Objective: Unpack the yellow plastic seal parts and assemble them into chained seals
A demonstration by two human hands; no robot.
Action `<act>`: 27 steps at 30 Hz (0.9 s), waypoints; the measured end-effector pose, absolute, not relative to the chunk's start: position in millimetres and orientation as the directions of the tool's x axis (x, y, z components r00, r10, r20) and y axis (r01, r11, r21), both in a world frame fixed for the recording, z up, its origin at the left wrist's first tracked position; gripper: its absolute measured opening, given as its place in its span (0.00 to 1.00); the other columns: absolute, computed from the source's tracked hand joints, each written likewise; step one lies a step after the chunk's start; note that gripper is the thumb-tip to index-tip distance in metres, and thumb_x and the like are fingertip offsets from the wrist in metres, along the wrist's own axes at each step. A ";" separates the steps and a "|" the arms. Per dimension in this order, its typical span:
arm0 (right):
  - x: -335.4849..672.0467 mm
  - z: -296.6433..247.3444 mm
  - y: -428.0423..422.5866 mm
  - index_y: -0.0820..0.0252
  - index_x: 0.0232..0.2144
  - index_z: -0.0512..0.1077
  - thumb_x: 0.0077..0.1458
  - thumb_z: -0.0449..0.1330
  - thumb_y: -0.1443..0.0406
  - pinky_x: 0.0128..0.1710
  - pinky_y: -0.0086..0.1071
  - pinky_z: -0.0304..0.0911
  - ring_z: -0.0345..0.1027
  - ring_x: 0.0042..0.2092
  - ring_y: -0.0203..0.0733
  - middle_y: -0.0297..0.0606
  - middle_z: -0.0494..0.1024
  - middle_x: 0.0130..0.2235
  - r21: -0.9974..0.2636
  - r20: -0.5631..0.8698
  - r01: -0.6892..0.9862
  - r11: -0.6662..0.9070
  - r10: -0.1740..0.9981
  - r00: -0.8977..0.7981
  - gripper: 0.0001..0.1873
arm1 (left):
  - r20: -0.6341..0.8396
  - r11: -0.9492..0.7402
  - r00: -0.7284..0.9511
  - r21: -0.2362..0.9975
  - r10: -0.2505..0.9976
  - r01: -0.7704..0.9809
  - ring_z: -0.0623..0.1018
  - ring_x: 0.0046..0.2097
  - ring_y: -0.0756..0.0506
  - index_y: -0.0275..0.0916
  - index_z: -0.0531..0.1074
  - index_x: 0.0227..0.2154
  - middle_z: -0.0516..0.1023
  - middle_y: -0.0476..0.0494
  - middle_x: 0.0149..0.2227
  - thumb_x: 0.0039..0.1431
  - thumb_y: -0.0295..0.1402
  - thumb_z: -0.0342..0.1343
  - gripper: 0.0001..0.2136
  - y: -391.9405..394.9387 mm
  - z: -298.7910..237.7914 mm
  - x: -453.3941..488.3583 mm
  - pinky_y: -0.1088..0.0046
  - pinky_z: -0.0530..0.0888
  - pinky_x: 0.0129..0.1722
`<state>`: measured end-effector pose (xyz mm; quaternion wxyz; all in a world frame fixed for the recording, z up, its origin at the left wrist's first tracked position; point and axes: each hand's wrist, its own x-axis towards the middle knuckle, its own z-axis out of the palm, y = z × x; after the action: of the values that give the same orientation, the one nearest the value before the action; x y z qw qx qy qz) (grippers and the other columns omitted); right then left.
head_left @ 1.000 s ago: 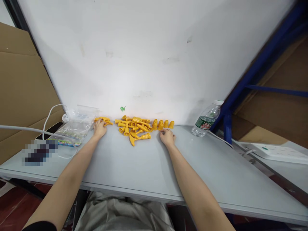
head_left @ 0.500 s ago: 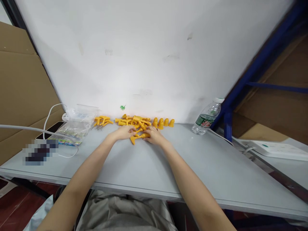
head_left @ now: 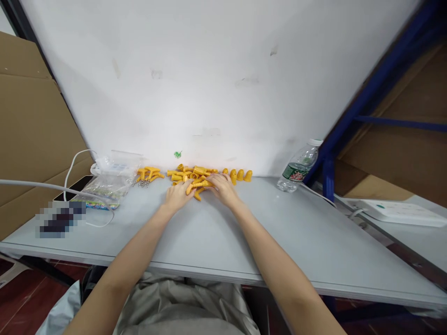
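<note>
My left hand (head_left: pixel 177 195) is closed, its thumb and fingers round the left end of a slim yellow plastic part (head_left: pixel 200 184). My right hand (head_left: pixel 223 188) grips the right end of this same part, which hides some of its shape. Just below it a curved yellow piece (head_left: pixel 197 194) shows between the hands. Behind them, along the wall, lies a heap of yellow plastic pieces (head_left: pixel 200 170), some of them hollow tubes. Several small yellow cups (head_left: pixel 247 175) stand upside down in a row to the right of the heap.
Yellow T-shaped pieces with metal chains (head_left: pixel 150 173) lie left of the heap. Further left are clear plastic bags (head_left: pixel 115 186), a phone (head_left: pixel 73 188) and a white cable (head_left: pixel 66 179). A water bottle (head_left: pixel 300 166) stands tilted at right, near a blue frame (head_left: pixel 328 177) and a white power strip (head_left: pixel 401 211).
The slim yellow part has come up between both hands and turned. My left hand has shifted slightly right and now closes on its left end.
</note>
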<state>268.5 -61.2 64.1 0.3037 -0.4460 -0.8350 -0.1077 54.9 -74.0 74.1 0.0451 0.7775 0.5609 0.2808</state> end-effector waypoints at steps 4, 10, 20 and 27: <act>259.9 63.1 -64.9 0.57 0.53 0.71 0.66 0.50 0.63 0.59 0.46 0.50 0.68 0.54 0.49 0.46 0.77 0.51 -0.068 0.612 0.821 0.568 0.673 -0.415 0.18 | 0.416 -0.343 0.150 0.440 0.897 0.830 0.79 0.42 0.41 0.46 0.74 0.52 0.79 0.39 0.46 0.61 0.35 0.56 0.16 -72.2 75.2 51.4 0.70 0.71 0.40; 252.0 61.0 -63.2 0.57 0.48 0.72 0.64 0.52 0.66 0.60 0.49 0.49 0.69 0.51 0.50 0.45 0.79 0.47 0.014 0.638 0.841 0.540 0.643 -0.424 0.14 | 0.352 -0.314 0.182 0.367 0.918 0.876 0.78 0.47 0.41 0.47 0.71 0.55 0.79 0.42 0.49 0.63 0.37 0.53 0.18 -73.2 78.1 48.4 0.70 0.72 0.43; 250.1 60.1 -64.6 0.57 0.50 0.70 0.65 0.50 0.65 0.61 0.51 0.45 0.69 0.49 0.50 0.46 0.79 0.46 0.063 0.690 0.829 0.556 0.575 -0.439 0.14 | 0.328 -0.268 0.162 0.309 0.931 0.912 0.80 0.46 0.41 0.45 0.70 0.56 0.81 0.43 0.45 0.63 0.38 0.52 0.19 -75.9 82.7 48.7 0.70 0.71 0.43; 266.8 58.1 -55.0 0.57 0.44 0.72 0.61 0.50 0.72 0.60 0.50 0.43 0.66 0.51 0.49 0.45 0.77 0.47 0.003 0.770 0.935 0.355 0.595 -0.228 0.15 | 0.343 -0.224 0.098 0.351 0.934 0.909 0.80 0.42 0.41 0.46 0.74 0.51 0.82 0.44 0.40 0.60 0.39 0.54 0.17 -69.9 80.6 45.4 0.71 0.69 0.38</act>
<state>266.8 -55.0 58.1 0.3497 -0.5133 -0.7451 -0.2428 45.4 -69.9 80.6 0.0247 0.7404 0.6226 0.2522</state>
